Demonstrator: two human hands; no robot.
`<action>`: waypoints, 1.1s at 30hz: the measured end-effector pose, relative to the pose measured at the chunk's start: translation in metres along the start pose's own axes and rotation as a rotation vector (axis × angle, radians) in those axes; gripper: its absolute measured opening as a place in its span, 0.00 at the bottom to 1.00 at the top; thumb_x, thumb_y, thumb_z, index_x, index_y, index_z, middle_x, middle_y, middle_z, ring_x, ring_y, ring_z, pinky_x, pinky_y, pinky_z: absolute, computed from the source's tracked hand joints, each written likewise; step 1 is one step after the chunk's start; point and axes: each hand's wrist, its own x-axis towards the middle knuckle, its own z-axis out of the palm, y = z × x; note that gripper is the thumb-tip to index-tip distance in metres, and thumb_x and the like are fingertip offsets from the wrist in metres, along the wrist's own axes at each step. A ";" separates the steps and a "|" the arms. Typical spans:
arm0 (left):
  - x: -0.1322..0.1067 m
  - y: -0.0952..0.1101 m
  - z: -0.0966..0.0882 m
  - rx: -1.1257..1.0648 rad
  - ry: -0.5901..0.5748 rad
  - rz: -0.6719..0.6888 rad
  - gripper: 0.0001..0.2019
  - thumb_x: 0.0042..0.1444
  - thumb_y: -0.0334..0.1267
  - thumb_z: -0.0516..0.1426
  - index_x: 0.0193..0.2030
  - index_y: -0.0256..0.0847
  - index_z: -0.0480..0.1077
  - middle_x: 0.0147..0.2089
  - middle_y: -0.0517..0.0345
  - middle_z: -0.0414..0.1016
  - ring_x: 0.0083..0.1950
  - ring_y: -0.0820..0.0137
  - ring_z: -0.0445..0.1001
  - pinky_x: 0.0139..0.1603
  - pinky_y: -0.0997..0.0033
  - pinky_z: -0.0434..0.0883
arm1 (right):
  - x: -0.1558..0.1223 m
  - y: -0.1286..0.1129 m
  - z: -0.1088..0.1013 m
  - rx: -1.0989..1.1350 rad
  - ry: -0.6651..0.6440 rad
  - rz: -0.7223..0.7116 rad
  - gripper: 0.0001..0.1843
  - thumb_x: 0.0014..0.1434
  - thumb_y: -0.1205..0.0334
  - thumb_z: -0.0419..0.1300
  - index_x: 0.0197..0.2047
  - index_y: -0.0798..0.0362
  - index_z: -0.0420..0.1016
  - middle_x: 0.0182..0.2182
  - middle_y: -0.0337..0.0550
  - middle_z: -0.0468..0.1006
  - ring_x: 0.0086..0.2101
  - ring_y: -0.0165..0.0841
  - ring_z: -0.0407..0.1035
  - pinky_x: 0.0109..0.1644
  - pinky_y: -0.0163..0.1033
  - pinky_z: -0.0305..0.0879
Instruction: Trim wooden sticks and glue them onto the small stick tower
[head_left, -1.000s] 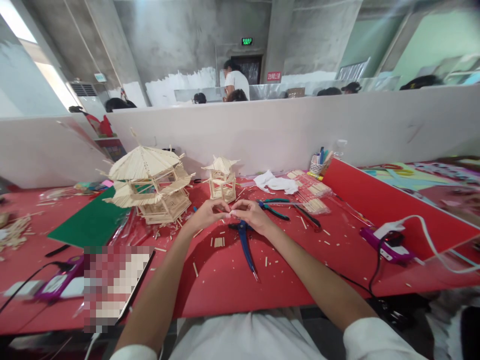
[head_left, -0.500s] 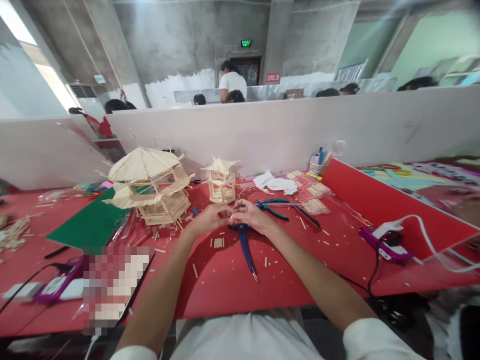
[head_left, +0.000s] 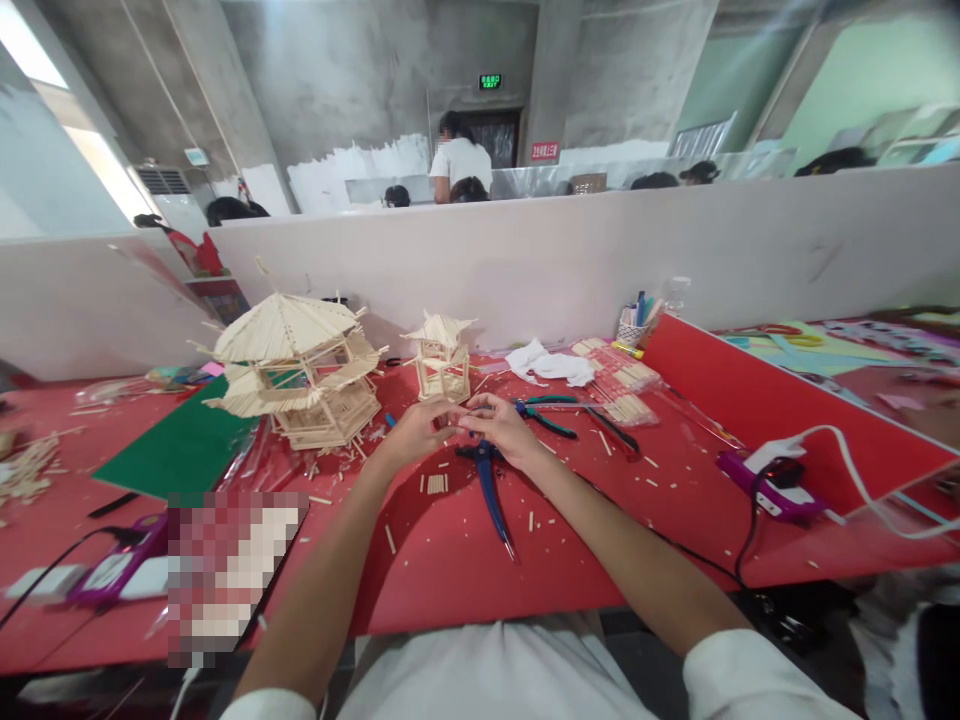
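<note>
My left hand [head_left: 427, 428] and my right hand [head_left: 499, 425] meet over the red table, fingers bent and fingertips pressed together. Whatever lies between the fingertips is too small and hidden to name. Just below my hands, a blue-handled tool [head_left: 491, 500] rests on the table, its head partly under my right hand. To its left lies a small row of short wooden sticks [head_left: 435, 484]. Behind my hands stands a little wooden-stick pavilion [head_left: 442, 360]. A larger two-tiered stick pavilion [head_left: 300, 365] is farther left.
Green-handled pliers [head_left: 555, 415] lie right of my hands, near a crumpled white tissue [head_left: 547, 363] and bundled sticks [head_left: 626, 385]. A red board [head_left: 780, 420] and a purple power strip [head_left: 772, 490] are at right. A green board [head_left: 176, 440] lies left. A white partition [head_left: 525, 260] closes the back.
My fingers have shifted slightly against each other, still together in the same place. The objects on the table stay where they were.
</note>
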 end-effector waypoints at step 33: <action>-0.010 -0.022 -0.006 0.200 -0.358 -0.142 0.06 0.53 0.36 0.60 0.39 0.42 0.75 0.37 0.55 0.78 0.37 0.67 0.76 0.37 0.74 0.68 | 0.003 -0.005 -0.005 -0.039 0.129 -0.109 0.20 0.39 0.52 0.74 0.33 0.51 0.74 0.27 0.39 0.78 0.28 0.33 0.73 0.28 0.35 0.70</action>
